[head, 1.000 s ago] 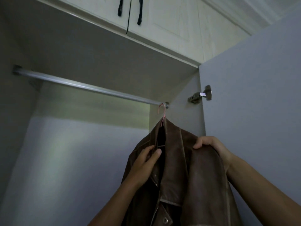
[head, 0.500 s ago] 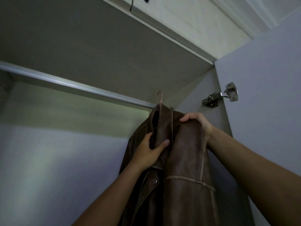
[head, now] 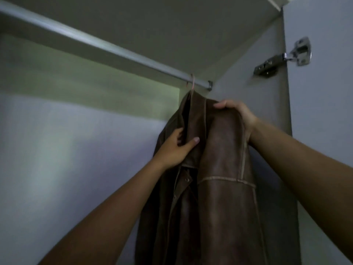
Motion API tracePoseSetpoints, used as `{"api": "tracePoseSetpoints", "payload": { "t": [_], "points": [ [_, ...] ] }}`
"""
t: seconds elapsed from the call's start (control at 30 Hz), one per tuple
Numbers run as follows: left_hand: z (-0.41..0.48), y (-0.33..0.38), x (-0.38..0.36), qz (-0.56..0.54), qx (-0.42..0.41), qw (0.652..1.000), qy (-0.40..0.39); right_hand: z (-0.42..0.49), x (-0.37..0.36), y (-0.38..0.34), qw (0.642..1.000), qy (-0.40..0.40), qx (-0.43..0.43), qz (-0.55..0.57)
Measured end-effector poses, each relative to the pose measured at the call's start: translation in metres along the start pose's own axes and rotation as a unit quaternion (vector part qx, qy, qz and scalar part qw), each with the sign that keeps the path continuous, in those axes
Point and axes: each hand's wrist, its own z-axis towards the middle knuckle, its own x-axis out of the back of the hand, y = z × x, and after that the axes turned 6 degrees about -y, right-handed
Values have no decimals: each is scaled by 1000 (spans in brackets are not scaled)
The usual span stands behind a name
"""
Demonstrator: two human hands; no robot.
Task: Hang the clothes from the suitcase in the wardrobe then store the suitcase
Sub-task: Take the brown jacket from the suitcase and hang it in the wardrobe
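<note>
Head view: a brown jacket [head: 219,169] hangs from a pink hanger [head: 192,84] hooked over the rail [head: 99,43], near its right end inside the wardrobe. Left hand [head: 175,149] grips the collar; right hand [head: 236,115] grips the shoulder. A hinge [head: 282,57] joins the door [head: 322,92].

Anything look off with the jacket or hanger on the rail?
Nothing looks damaged. One oddity: the pink hanger hook sits at the far right end of the rail, right by the end bracket, so the brown jacket hangs close to the side wall. Its shoulders look bunched where the left hand and right hand grip it.
</note>
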Motion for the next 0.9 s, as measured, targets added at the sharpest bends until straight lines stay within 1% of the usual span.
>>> {"api": "tracePoseSetpoints", "payload": {
  "t": [0.07, 0.17, 0.27, 0.47, 0.53, 0.67, 0.77, 0.9],
  "points": [
    [-4, 3, -3, -5, -2, 1000, -3, -5, 2, 2, 1000, 20, -13, -8],
    [-20, 13, -7, -2, 3, 1000, -15, -17, 0, 3, 998, 21, -49, -23],
    [-36, 21, -10, 11, 4, 1000, -15, -36, 4, 0, 997, 30, -66, -5],
    [-82, 54, -5, 33, 26, 999, -2, -79, 21, -17, 998, 20, -62, 18],
    [-101, 73, -6, 48, 32, 998, 18, -98, 26, -27, 998, 19, -51, 22],
    [-146, 106, -7, 70, 54, 993, 74, -133, 31, -39, 999, -12, -35, 35],
    [-190, 128, -11, 89, 84, 986, 109, -157, 34, -37, 996, -50, -37, 63],
    [-261, 159, -9, 122, 124, 976, 132, -182, 19, -24, 986, -112, -51, 111]
  ]
}}
